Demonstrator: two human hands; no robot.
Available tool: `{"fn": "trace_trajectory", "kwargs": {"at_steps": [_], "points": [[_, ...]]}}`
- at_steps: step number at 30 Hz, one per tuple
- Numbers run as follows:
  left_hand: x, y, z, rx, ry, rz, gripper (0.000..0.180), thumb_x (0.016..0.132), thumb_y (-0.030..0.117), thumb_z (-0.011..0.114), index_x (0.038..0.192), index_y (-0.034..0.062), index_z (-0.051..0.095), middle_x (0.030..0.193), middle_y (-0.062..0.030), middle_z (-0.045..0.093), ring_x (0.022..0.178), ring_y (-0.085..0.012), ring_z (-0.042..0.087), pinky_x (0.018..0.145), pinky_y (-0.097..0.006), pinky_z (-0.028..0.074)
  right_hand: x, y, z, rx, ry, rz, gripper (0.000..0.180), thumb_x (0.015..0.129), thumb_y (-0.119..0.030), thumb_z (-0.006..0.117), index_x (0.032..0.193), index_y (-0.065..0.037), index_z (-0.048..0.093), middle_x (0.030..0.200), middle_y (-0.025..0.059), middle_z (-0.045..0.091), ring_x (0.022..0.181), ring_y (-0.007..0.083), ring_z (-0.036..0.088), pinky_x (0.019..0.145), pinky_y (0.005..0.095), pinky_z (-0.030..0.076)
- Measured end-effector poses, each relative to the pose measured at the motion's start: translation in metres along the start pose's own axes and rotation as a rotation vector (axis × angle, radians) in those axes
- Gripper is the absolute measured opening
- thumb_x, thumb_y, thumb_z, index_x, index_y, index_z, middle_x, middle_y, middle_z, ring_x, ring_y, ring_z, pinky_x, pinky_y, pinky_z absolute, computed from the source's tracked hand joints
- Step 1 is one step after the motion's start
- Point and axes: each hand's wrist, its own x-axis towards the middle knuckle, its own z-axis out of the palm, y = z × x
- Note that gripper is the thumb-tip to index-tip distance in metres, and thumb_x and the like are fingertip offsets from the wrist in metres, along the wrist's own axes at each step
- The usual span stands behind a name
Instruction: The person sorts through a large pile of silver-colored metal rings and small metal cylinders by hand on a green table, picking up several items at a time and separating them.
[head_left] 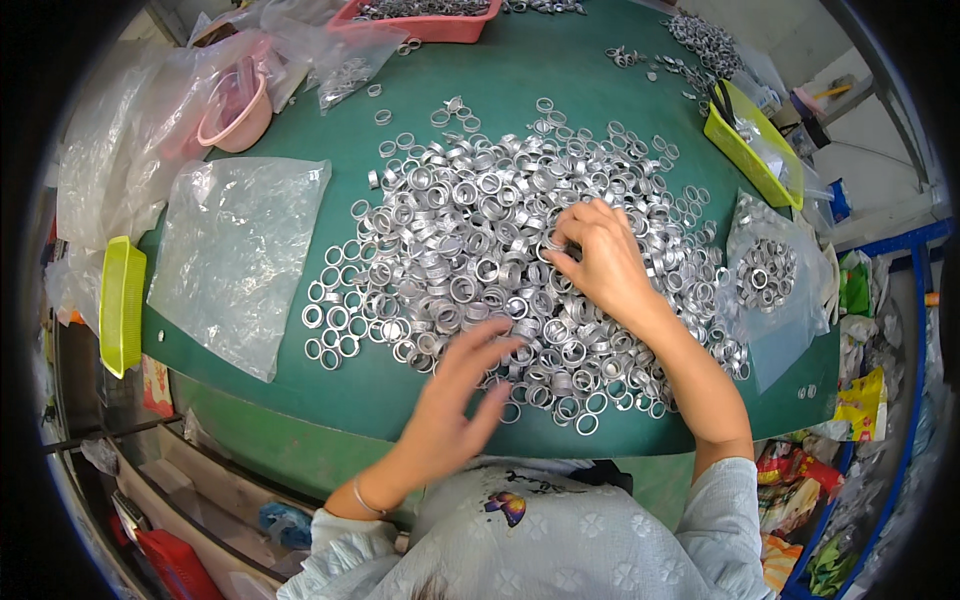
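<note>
Rings (500,230), heaped on the green tabletop (550,60): best picked lightly from the top, with left hand (455,395) spread, fingers apart, and right hand (605,258) curled in; cannot tell whether clamped on any.

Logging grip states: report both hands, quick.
Left hand: open, blurred, nothing visibly held.
Right hand: curled over the metal rings; whether it holds any cannot be told.

The left hand (455,400) was blurred. The right hand (605,255) hid some of the metal rings (470,245); whether it pinched one was unclear. The view's upper edge cut off a pink basket (440,30).
</note>
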Motion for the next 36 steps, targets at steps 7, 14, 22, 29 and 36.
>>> {"fn": "trace_trajectory", "kwargs": {"at_steps": [7, 14, 22, 29, 36], "points": [[-0.011, -0.012, 0.023, -0.567, -0.026, -0.198, 0.036, 0.085, 0.000, 0.053, 0.122, -0.0003, 0.052, 0.126, -0.0125, 0.053, 0.118, -0.0263, 0.050, 0.102, -0.039, 0.037, -0.021, -0.015, -0.026, 0.830, -0.154, 0.460, 0.012, 0.079, -0.008, 0.070, 0.087, 0.000, 0.066, 0.089, 0.0067, 0.067, 0.078, 0.0095, 0.057, 0.069, 0.0258, 0.045], [0.006, -0.019, 0.034, -1.781, 0.065, -0.692, 0.036, 0.093, 0.014, 0.051, 0.126, 0.0004, 0.048, 0.117, -0.0139, 0.057, 0.108, -0.0214, 0.056, 0.092, -0.034, 0.046, -0.033, -0.055, -0.042, 0.461, -0.264, -0.017, 0.016, 0.073, -0.010, 0.072, 0.086, -0.003, 0.066, 0.085, 0.0081, 0.064, 0.080, 0.0227, 0.058, 0.073, 0.0331, 0.044], [0.000, -0.018, 0.052, -1.652, -0.039, -0.740, 0.040, 0.090, 0.004, 0.048, 0.130, 0.0001, 0.044, 0.109, -0.0118, 0.060, 0.090, -0.0149, 0.058, 0.072, -0.023, 0.046, -0.001, -0.010, -0.005, 0.063, -0.016, 0.022, 0.012, 0.075, -0.009, 0.069, 0.075, -0.002, 0.059, 0.079, 0.0104, 0.055, 0.080, 0.0287, 0.054, 0.073, 0.0394, 0.043], [0.008, -0.023, 0.050, -1.646, 0.104, -0.683, 0.035, 0.091, 0.007, 0.052, 0.126, 0.0032, 0.050, 0.101, -0.0105, 0.059, 0.086, -0.0137, 0.053, 0.069, -0.023, 0.044, -0.010, -0.040, -0.041, 0.463, -0.349, 0.054, 0.011, 0.076, -0.009, 0.067, 0.084, -0.003, 0.063, 0.083, 0.0106, 0.061, 0.082, 0.0290, 0.056, 0.077, 0.0380, 0.045], [0.017, -0.008, 0.045, -1.632, -0.039, -0.756, 0.033, 0.092, 0.007, 0.051, 0.124, 0.0039, 0.051, 0.096, -0.0096, 0.057, 0.072, -0.0102, 0.048, 0.055, -0.018, 0.037, 0.020, 0.014, -0.024, 0.113, 0.070, 0.018, 0.011, 0.075, -0.008, 0.069, 0.077, -0.001, 0.061, 0.088, 0.0102, 0.060, 0.088, 0.0290, 0.054, 0.081, 0.0372, 0.042]]}}
